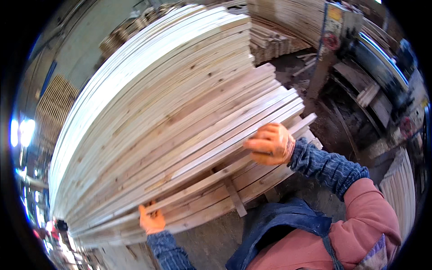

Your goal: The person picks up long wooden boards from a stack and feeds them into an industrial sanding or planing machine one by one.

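A long wooden board [198, 185] lies along the near side of a large stack of pale planks [180, 103]. My left hand [153, 219], in an orange glove, has its fingers wrapped over this board toward its left part. Over the board's right part is my right hand [272, 144], also gloved in orange, with its fingers curled in and slightly blurred. Nothing shows inside that fist. Below the board, a short wooden crosspiece [235, 198] sticks out over lower planks.
Machinery with a red handwheel [331, 40] stands at the far right. Behind the stack are more piled boards [270, 42]. A slatted pile [56, 101] stands at the left. Scraps of wood [305, 67] lie on the dark floor beyond the plank ends.
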`<action>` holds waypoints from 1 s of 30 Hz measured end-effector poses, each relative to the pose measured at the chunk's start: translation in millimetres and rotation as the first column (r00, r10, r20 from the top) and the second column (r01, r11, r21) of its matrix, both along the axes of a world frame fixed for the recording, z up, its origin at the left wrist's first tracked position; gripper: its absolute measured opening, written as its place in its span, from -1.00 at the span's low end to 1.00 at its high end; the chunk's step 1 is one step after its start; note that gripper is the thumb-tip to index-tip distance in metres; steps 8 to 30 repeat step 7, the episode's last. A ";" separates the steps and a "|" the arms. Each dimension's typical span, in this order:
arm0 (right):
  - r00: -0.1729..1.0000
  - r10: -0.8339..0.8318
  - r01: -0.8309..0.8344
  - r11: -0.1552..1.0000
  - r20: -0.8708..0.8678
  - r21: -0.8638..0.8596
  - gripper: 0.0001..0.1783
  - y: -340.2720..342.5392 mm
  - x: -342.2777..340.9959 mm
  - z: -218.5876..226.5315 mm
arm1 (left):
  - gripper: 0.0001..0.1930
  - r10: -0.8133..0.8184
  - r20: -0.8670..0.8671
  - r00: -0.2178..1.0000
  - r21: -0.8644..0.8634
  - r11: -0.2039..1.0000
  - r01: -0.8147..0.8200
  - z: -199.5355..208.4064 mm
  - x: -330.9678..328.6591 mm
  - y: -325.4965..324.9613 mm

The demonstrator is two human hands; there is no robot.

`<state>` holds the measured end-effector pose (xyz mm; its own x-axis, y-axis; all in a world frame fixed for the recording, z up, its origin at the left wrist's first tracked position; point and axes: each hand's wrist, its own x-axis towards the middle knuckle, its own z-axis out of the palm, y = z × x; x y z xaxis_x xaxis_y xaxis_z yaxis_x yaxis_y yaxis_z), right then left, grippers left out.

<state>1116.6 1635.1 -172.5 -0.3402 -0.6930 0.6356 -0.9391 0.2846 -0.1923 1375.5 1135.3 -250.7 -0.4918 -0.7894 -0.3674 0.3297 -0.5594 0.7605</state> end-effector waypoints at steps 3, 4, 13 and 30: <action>0.926 -0.365 0.336 0.914 -0.099 -0.227 -0.45 30.3 -20.2 19.0 | -0.52 -0.070 0.068 0.995 -0.069 0.995 0.075 -25.6 49.1 -93.1; 0.830 -0.536 0.488 0.832 -0.155 -0.264 -0.43 50.6 -32.2 18.0 | -0.54 0.018 0.188 0.982 0.021 1.000 -0.022 -18.5 42.5 -92.3; 0.591 -0.683 0.793 0.590 0.429 -0.152 -0.28 122.1 -67.0 -13.9 | -0.46 -0.050 0.080 0.996 -0.019 0.998 0.052 -11.5 16.1 -60.4; 0.591 -0.683 0.793 0.590 0.429 -0.152 -0.28 122.1 -67.0 -13.9 | -0.46 -0.050 0.080 0.996 -0.019 0.998 0.052 -11.5 16.1 -60.4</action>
